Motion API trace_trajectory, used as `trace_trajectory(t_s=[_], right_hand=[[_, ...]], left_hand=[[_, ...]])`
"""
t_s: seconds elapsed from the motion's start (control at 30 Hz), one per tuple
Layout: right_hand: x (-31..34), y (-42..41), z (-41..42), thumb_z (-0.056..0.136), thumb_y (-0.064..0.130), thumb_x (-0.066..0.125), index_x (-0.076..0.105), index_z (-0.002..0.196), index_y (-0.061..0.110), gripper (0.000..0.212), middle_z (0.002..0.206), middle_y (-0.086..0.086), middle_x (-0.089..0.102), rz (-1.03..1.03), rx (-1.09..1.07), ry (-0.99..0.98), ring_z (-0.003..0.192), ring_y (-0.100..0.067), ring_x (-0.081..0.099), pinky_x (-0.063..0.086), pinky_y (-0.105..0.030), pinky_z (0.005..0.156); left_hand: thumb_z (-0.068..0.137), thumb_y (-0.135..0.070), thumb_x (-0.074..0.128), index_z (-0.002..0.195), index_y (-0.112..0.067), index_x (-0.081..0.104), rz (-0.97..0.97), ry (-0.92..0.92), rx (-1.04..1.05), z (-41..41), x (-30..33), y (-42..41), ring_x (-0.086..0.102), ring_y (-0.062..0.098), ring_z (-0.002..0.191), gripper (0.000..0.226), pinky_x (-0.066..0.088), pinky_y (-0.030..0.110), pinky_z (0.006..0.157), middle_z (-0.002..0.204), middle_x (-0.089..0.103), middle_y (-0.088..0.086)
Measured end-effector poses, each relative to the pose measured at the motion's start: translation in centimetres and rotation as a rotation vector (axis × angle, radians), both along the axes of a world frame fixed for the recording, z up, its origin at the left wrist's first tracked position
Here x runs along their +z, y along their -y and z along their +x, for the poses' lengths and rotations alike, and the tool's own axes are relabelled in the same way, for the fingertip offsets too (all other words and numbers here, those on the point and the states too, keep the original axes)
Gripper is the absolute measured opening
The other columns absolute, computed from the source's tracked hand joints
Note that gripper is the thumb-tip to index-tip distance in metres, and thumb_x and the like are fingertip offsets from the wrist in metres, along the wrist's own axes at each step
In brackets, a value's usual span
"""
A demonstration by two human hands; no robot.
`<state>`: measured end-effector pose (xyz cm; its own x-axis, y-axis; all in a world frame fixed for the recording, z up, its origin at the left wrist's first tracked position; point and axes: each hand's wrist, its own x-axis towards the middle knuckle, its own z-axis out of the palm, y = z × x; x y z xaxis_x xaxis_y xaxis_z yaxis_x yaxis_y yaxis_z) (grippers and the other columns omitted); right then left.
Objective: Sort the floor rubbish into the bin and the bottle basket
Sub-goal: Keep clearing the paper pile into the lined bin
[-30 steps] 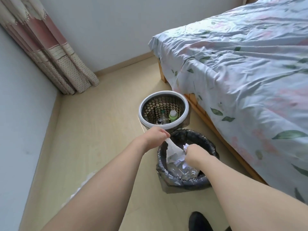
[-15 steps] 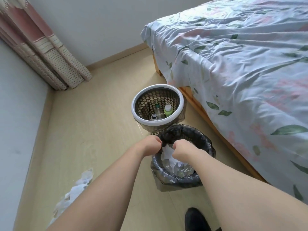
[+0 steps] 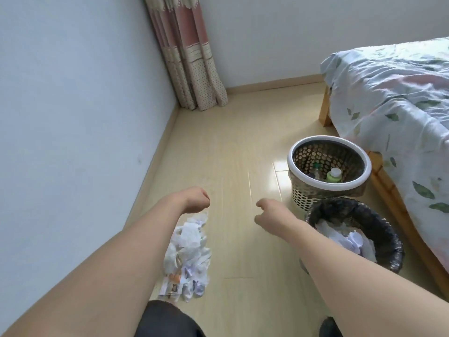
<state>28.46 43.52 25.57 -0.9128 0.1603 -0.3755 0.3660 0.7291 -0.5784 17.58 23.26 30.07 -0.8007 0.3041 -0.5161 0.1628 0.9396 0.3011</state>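
Right now your left hand hangs over the floor with its fingers curled under, holding nothing; your right hand is loosely curled and empty too. Just below the left hand, toward 7 o'clock, lies the heap of crumpled paper and wrappers. At 3 o'clock from the right hand sits the black-lined bin, paper inside. Touching it at 12 o'clock stands the bottle basket, bottles inside, beside the bed.
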Motion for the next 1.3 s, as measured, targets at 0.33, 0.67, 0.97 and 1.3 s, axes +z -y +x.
trace_trajectory(t_s=[0.33,0.67,0.97,1.3], right_hand=[[-1.4,16.8,-8.0,0.090,0.020,0.048,0.043,0.142,0.020,0.052,0.143,0.000,0.043,0.093,0.302,-0.008,0.126,-0.019,0.046,0.042,-0.030,0.095],[-11.8,23.0,-17.4,0.093,0.012,0.041,0.044,0.142,0.019,0.049,0.145,-0.002,0.040,0.219,0.418,0.162,0.124,-0.022,0.047,0.042,-0.028,0.090],[-21.6,22.7,-21.2,0.090,0.009,0.037,0.044,0.142,0.028,0.056,0.156,0.005,0.022,0.325,0.515,0.341,0.135,-0.025,0.029,0.034,-0.035,0.108],[-26.0,22.8,-23.1,0.088,0.002,0.028,0.047,0.141,0.031,0.063,0.152,0.002,0.031,0.082,0.374,0.437,0.135,-0.027,0.035,0.040,-0.029,0.093]], left_hand=[[0.089,-0.011,0.044,0.093,-0.019,0.058,-0.024,0.058,0.260,-2.3,-5.9,20.5,0.046,0.022,0.088,0.017,0.041,0.031,0.084,0.099,0.053,0.003],[0.093,-0.008,0.036,0.125,-0.013,0.060,-0.088,0.172,0.392,-4.2,-19.3,30.2,0.055,0.024,0.112,0.040,0.044,0.032,0.092,0.126,0.058,0.005],[0.089,-0.005,0.038,0.129,-0.025,0.056,0.035,0.120,0.316,-7.0,-29.5,29.2,0.031,0.018,0.135,0.048,0.034,0.035,0.109,0.147,0.039,-0.007],[0.094,-0.048,0.026,0.142,-0.040,0.044,0.036,0.306,0.634,-9.9,-35.6,27.2,0.022,0.031,0.142,0.052,0.006,0.053,0.118,0.150,0.037,-0.005]])
